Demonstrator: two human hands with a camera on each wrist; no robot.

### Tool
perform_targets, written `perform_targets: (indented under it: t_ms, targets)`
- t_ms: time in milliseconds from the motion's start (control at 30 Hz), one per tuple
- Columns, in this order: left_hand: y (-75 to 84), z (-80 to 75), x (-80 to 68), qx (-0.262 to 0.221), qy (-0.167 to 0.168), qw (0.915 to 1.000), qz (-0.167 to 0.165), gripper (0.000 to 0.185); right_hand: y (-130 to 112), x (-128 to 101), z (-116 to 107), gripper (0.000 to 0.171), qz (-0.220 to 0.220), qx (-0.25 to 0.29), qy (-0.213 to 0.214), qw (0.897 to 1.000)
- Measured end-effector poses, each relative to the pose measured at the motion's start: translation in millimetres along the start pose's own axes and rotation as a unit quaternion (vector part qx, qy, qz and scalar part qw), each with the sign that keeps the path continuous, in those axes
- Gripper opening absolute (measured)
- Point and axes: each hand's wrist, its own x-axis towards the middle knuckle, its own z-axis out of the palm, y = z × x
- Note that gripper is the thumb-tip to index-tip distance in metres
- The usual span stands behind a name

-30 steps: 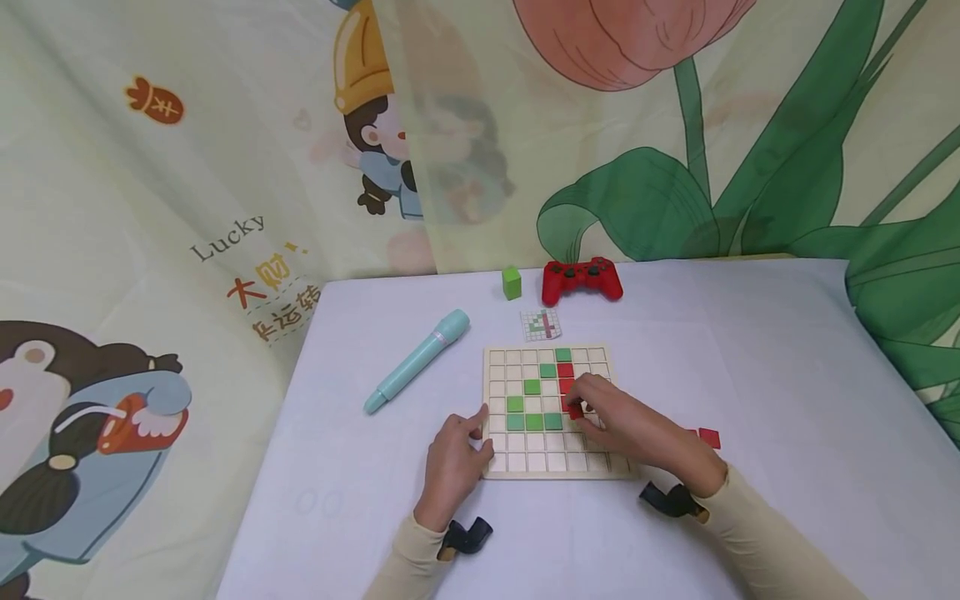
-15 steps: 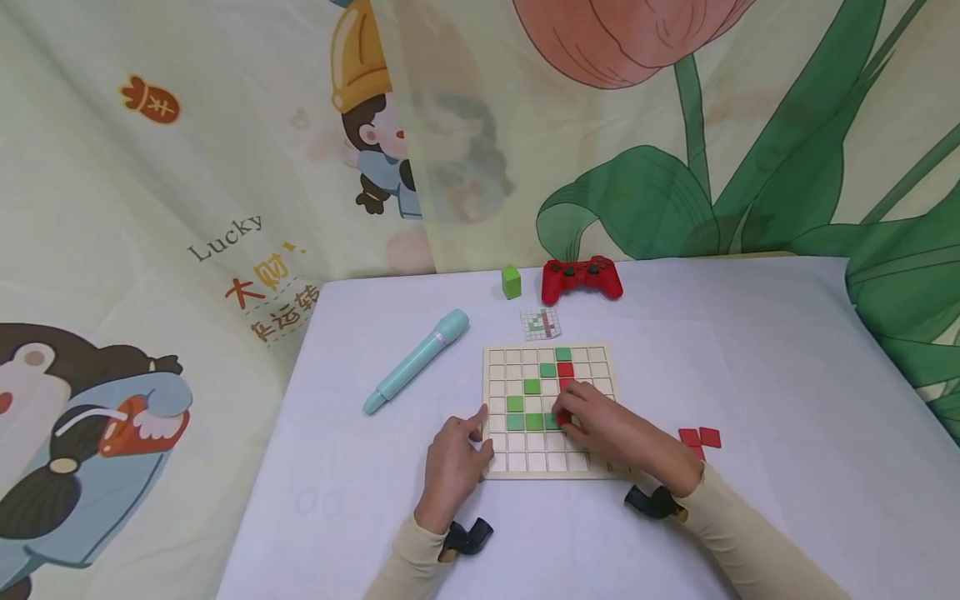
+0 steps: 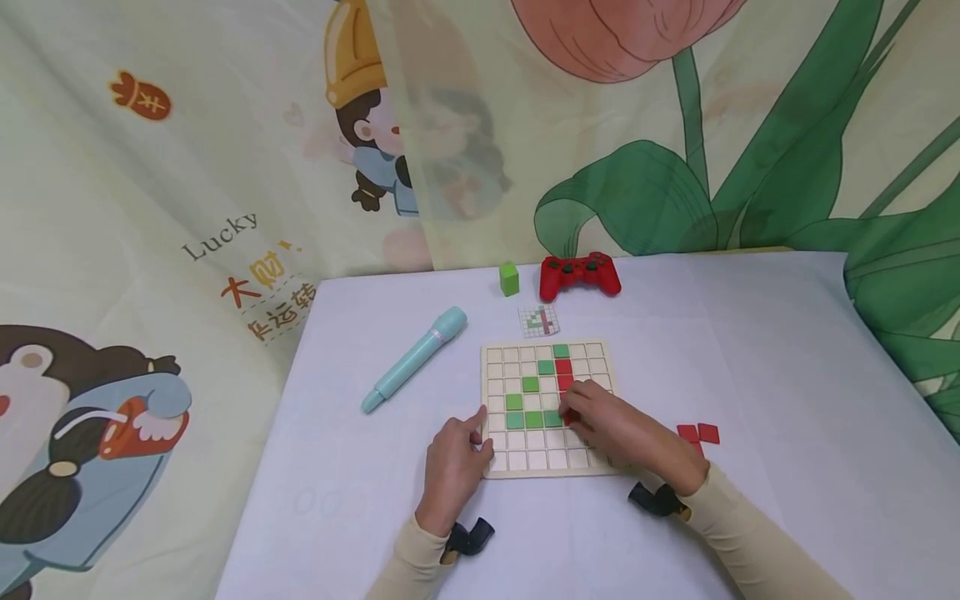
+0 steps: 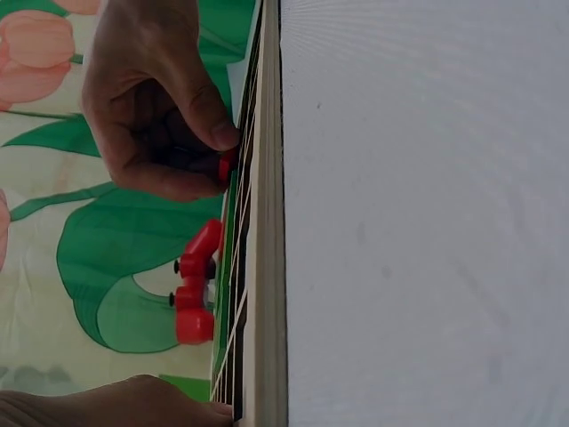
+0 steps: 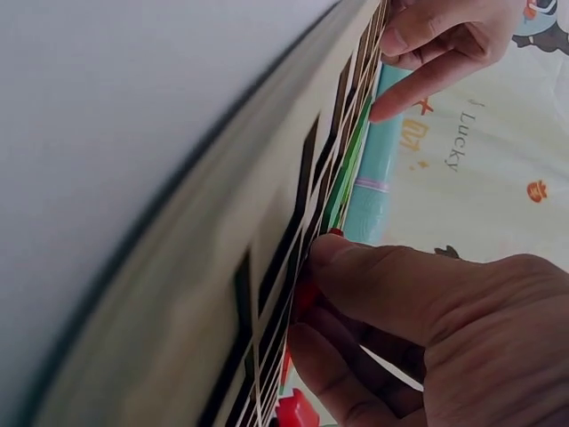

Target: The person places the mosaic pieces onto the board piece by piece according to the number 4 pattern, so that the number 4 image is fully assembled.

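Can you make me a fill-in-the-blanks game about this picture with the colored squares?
1. The right hand pinches a small ____ tile over the wooden grid board.
2. The left hand touches the board's ____ edge.
3. Beside the red game controller stands a little ____ block.
4. The loose tiles on the table beside the board are ____.

Missing words: red; left; green; red
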Motion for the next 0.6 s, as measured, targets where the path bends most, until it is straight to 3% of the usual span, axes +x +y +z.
perform_targets:
  t_ms: [400, 500, 600]
  targets:
    - [0.2, -1.0, 1.3, -0.003, -0.002, 1.0, -0.001, 0.054, 3, -4, -6, 0.023, 0.021, 0.024, 0.009, 0.999]
    - [-0.3, -0.7, 0.8, -0.007, -0.005, 0.9999, -0.006, 0.054, 12, -19, -18, 0.024, 0.038, 0.031, 0.042, 0.998]
    - [-1.1, -0.6, 0.3, -0.011, -0.009, 0.9999, -0.006, 0.055, 31, -46, -35, 0.026, 0.086, 0.028, 0.084, 0.992]
